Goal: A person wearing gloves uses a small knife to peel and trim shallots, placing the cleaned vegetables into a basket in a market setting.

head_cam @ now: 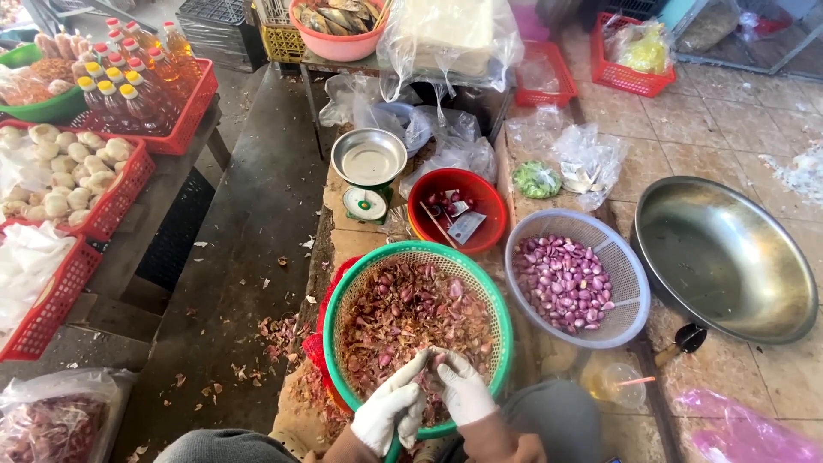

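Market stall — weighing scale [369,176], crates of oil bottles [129,81], shallot baskets [566,279]

We see both of the person's hands in thin white gloves, the left hand [390,413] and the right hand [463,390]. The gloves fit closely, wrinkle at the knuckles and end at the wrists in a loose cuff; reddish smudges mark the fingertips. Above the cuffs the forearms are bare, with no sleeves. Grey trousers cover the knees [553,416] at the lower edge.

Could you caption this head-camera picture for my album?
Gloved left hand and right hand meet over a green basket of shallot peelings.
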